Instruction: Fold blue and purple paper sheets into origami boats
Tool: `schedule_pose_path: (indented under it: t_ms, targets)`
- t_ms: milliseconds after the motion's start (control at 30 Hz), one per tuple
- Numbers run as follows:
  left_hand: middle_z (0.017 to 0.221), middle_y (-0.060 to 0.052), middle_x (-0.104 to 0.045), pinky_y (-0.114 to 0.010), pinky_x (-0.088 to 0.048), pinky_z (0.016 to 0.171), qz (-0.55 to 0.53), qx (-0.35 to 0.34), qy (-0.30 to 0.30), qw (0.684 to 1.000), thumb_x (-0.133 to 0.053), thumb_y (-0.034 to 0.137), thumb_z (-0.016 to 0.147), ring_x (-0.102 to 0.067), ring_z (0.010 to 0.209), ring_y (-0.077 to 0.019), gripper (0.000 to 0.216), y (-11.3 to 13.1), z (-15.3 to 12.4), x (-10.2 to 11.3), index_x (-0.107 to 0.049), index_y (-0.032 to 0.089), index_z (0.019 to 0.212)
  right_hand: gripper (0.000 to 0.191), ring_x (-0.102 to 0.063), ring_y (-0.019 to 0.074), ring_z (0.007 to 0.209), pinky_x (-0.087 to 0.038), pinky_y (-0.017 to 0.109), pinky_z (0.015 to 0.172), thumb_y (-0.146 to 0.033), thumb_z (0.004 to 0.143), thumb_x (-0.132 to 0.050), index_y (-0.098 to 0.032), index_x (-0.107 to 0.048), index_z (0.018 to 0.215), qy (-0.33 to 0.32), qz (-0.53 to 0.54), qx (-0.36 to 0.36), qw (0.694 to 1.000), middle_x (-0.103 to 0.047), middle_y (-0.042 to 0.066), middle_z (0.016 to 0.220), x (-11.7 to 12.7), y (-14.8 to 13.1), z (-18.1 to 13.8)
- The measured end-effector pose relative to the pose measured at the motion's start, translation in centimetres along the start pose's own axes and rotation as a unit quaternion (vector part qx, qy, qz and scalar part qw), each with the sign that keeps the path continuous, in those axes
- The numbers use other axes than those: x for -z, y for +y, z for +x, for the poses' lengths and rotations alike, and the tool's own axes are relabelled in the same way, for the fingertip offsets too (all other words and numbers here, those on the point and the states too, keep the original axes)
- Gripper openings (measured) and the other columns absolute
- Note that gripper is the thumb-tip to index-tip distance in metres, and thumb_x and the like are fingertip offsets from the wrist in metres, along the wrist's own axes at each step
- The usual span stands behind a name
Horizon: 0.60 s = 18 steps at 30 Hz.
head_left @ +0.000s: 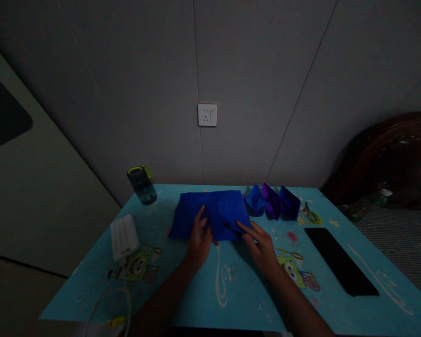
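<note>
A sheet of dark blue paper (210,213) lies partly folded on the light blue cartoon-printed table (231,290). My left hand (199,238) rests on its near edge, fingers laid on the paper and pressing it down. My right hand (261,243) touches the paper's near right corner, fingers stretched toward a fold. Right of the sheet stand three folded paper pieces: a blue one (255,199), a purple one (272,200) and a dark blue one (289,202).
A bottle with a green-rimmed lid (141,184) stands at the back left. A white power bank (124,235) with a white cable (108,304) lies at the left. A black flat slab (340,260) lies at the right. A wall socket (207,114) is behind; a dark wooden bedhead (389,159) is at the right.
</note>
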<state>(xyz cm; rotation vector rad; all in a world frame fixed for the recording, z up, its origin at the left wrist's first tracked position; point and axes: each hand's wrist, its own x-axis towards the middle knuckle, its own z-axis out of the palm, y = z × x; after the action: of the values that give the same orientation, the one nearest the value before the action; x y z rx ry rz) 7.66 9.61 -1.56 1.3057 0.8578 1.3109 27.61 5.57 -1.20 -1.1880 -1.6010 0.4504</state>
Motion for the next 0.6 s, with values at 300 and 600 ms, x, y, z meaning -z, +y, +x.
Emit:
schedule_pose_path:
  t_ms: [300,600]
  targets:
    - [0.130,-0.014,-0.061,-0.035,-0.051,0.096,0.097,-0.066,-0.032,0.993,-0.056,0.032,0.091,-0.062,0.112,-0.0236,0.048,-1.0,0.1,1.4,-0.051,0.019,0.137,0.033,-0.058,0.0278,0.117,-0.047,0.044,0.099,-0.037,0.088,-0.065,-0.032,-0.069,0.120,-0.066,0.050,-0.003,0.997,-0.060,0.010,0.128,0.3,-1.2,0.0]
    - [0.135,-0.012,-0.052,-0.036,-0.048,0.097,0.135,-0.115,-0.015,0.984,-0.061,0.026,0.084,-0.056,0.120,-0.0255,0.019,-0.6,0.7,1.4,-0.066,0.021,0.102,0.029,-0.062,0.0329,0.110,-0.047,0.048,0.094,-0.048,0.082,-0.070,-0.028,-0.078,0.101,-0.028,0.103,-0.082,0.991,-0.071,0.010,0.111,0.5,-0.7,0.1]
